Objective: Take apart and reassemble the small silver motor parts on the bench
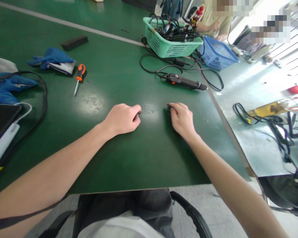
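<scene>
My left hand (124, 118) rests on the green table with its fingers curled into a loose fist. A dark gap shows between thumb and forefinger, and whatever may be inside is hidden. Across from it, my right hand (183, 118) is also closed on the tabletop. Something small and dark peeks out at its fingertips, too little of it to name. Beyond the right hand lies a black electric screwdriver (185, 81) with its cord. Further off to the left of my left hand is a screwdriver (80, 73) with an orange and black handle.
Blue work gloves (53, 59) and a dark block (74, 42) lie at the back left. A green basket (173, 48) full of cables and a blue basket (217, 54) stand at the back right. A person (217, 24) sits beyond them. A dark-screened device (2, 122) is at the left edge.
</scene>
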A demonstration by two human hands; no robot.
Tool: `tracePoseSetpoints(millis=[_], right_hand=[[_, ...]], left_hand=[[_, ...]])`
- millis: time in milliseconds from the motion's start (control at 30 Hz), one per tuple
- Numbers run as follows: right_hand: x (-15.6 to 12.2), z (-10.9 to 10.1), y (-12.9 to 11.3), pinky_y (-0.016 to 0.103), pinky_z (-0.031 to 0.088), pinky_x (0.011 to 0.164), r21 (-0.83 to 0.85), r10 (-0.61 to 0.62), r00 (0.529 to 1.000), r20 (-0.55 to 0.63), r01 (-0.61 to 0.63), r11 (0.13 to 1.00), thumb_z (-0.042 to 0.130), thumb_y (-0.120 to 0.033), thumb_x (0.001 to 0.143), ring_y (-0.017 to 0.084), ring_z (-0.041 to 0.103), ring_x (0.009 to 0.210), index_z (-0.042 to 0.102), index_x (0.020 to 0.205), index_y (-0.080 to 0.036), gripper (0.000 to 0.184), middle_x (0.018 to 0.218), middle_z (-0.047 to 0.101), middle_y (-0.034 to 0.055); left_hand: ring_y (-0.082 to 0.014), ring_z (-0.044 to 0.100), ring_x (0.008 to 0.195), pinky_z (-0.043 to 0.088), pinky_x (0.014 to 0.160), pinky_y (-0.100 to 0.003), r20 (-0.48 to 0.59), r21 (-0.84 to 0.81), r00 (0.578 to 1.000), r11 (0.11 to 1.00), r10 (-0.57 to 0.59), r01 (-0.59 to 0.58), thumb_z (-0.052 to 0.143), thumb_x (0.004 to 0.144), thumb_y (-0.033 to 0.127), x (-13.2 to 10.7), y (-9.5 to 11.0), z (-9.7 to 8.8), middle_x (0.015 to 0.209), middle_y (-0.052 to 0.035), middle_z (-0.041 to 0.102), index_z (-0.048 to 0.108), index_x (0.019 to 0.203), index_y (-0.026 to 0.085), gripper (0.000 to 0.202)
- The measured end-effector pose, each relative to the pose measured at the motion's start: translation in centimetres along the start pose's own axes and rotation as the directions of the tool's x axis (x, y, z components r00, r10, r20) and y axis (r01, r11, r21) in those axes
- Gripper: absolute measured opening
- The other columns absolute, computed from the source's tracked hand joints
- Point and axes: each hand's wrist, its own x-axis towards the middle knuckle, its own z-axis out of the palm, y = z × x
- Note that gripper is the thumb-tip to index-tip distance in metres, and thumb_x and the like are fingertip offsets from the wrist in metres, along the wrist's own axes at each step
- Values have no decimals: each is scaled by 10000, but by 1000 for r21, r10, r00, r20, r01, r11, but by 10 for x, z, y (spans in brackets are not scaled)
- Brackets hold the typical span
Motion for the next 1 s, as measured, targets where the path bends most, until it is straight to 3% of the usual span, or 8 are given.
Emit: tracePoseSetpoints(millis=[167, 300, 433, 533, 700, 867, 1000], right_hand=[[19, 53, -85, 433, 444, 1055, 113, -120, 993, -11, 120, 986, 393, -133, 953, 263, 587, 1082, 706, 1121, -155, 356, 1061, 702, 127], [25, 67, -111, 432, 416, 1094, 123, -158, 987, 23, 154, 980, 369, -103, 959, 246, 594, 1051, 699, 1047, -184, 351, 1024, 695, 101], [27, 59, -111, 463, 380, 1166, 176, -131, 991, 5, 128, 976, 355, -146, 996, 235, 602, 1175, 656, 1214, -206, 376, 1173, 702, 75], [26, 42, -104, 475, 415, 1155, 218, -102, 995, -17, 103, 970, 372, -206, 1019, 236, 558, 1297, 603, 1321, -230, 381, 1331, 655, 56], [11, 15, -85, 476, 493, 1039, 138, -184, 976, -113, 199, 970, 453, -249, 1004, 279, 572, 1164, 680, 1200, -242, 301, 1178, 661, 105], [0, 14, -70, 483, 524, 912, 53, -350, 936, 43, 348, 936, 575, -358, 975, 299, 518, 1023, 702, 1151, -218, 259, 1098, 609, 129], [6, 17, -65, 476, 522, 893, 21, -379, 918, 113, 379, 925, 555, -303, 987, 295, 505, 1005, 694, 1140, -220, 222, 1084, 604, 122]], left_hand=[[-264, 700, 760, 472, 640, -342, -102, -9, 972, 977, -213, 213, 454, 890, 259, 2, 0, -3, 807, -69, 732, 685, 1100, 212, 316], [-252, 697, 734, 444, 593, -321, -112, 9, 968, 973, -226, 229, 436, 900, 254, 2, -2, -6, 789, -69, 720, 672, 1059, 201, 289], [-237, 693, 714, 448, 587, -313, -125, 9, 974, 981, -189, 192, 439, 914, 262, 1, -2, -7, 779, -66, 716, 655, 1062, 192, 271], [-236, 694, 713, 458, 599, -314, -123, 6, 975, 983, -184, 186, 441, 920, 265, 0, -1, -7, 767, -62, 712, 644, 1077, 194, 266], [-265, 704, 740, 474, 627, -334, -103, -2, 982, 987, -160, 161, 437, 916, 250, 0, -1, -8, 768, -66, 712, 625, 1136, 194, 295], [-263, 698, 743, 487, 657, -345, -46, 24, 999, 999, -27, 28, 432, 913, 246, 2, 3, -7, 845, -62, 739, 530, 1372, 215, 470], [-263, 689, 740, 485, 669, -351, -8, 78, 999, 996, 36, -35, 442, 903, 261, 5, 5, -4, 874, -63, 745, 537, 1398, 241, 504]])
